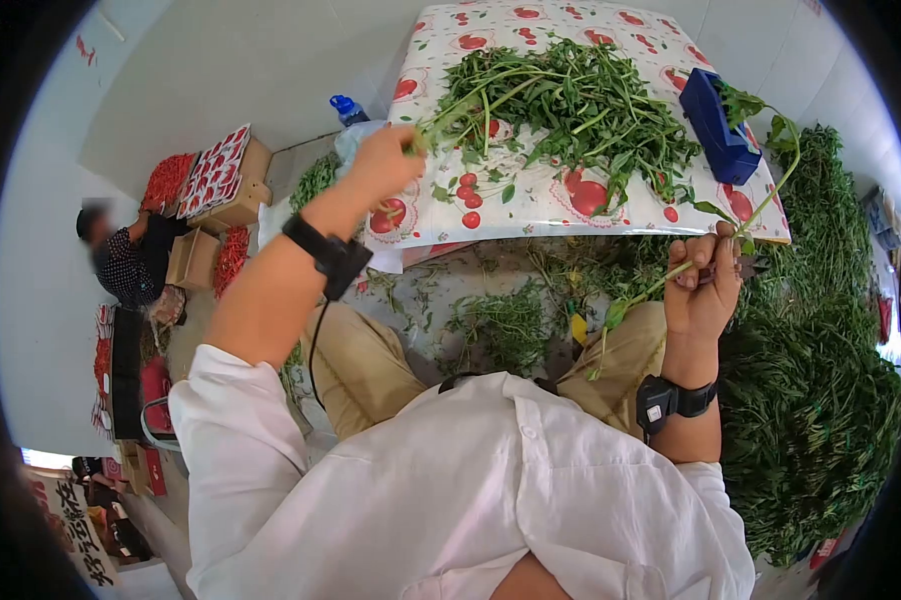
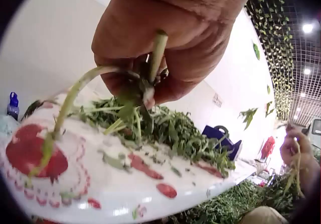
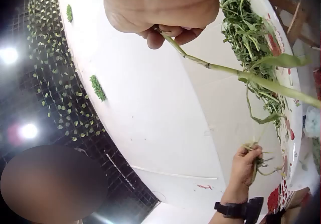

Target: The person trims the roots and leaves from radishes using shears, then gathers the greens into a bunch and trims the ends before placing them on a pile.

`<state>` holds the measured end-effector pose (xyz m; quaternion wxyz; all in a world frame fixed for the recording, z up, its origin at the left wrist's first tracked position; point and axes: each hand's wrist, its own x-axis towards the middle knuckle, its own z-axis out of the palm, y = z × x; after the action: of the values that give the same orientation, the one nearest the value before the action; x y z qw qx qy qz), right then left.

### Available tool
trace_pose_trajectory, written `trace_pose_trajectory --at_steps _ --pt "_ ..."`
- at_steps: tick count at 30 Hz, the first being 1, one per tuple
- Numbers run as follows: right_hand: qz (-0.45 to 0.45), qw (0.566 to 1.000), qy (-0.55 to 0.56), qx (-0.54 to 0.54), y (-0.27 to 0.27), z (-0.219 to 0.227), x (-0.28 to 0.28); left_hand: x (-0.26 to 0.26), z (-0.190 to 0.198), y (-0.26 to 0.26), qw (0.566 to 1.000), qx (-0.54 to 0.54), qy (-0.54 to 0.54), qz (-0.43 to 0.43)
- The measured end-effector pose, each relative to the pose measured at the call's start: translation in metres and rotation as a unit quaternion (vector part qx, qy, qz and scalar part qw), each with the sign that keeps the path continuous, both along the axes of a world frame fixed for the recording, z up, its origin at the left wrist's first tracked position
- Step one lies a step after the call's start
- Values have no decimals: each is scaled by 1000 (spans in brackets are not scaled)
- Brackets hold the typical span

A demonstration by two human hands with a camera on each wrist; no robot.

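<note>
The left hand (image 1: 386,165) is over the table's left edge, its fingers curled round short green stems (image 2: 158,56) with a bent pale one hanging down. At the table's front right corner, the right hand (image 1: 706,285) pinches a long leafy stem (image 3: 220,68); its leafy top rises past the blue box and its other end hangs toward the lap. A small dark object (image 1: 749,267) shows at the right hand, its shape unclear. Between the hands, a heap of cut greens (image 1: 611,115) lies on the patterned tablecloth (image 1: 426,215).
A blue box (image 1: 716,125) stands at the table's right. Large piles of greens (image 1: 811,420) cover the floor on the right, with more stems (image 1: 501,325) below the table. At the far left a seated person (image 1: 126,260) is near cardboard boxes (image 1: 241,185). A blue-capped bottle (image 1: 348,110) stands behind the left hand.
</note>
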<state>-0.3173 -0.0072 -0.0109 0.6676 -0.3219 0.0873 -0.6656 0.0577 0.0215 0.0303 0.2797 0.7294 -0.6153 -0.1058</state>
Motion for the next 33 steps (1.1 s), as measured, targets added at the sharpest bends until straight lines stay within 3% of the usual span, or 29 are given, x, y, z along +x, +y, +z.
trace_pose_trajectory --at_steps 3,9,11,13,16,19,21,23,28,31,33 --pt "-6 1000 2 8 -3 -2 1 27 27 -31 985 -10 172 19" --pt "-7 999 -4 33 -10 -10 2 -16 103 -81 993 -111 -39 -29" --pt "-7 999 0 40 -9 -12 4 -21 102 -118 987 -91 -61 -115" --pt "-10 999 13 43 -8 -13 4 -47 110 -132 987 -37 -59 -142" --pt "-15 998 24 51 -4 -14 2 -30 71 -165 960 -215 -58 -172" --pt "-18 998 24 53 -4 -18 -2 -7 65 -153 969 -22 -200 -145" --pt "-15 998 21 57 -5 -20 -4 25 39 -153 941 92 -308 -106" --pt "-7 998 16 61 -8 -20 -5 54 17 -145 927 168 -329 -70" --pt "-10 998 22 58 -12 -23 0 85 -26 -113 927 198 -315 -44" --pt "-7 998 19 64 -16 -27 0 62 -15 -100 932 307 -190 6" --pt "-5 998 18 68 -17 -29 1 72 -36 -104 950 261 -169 6"
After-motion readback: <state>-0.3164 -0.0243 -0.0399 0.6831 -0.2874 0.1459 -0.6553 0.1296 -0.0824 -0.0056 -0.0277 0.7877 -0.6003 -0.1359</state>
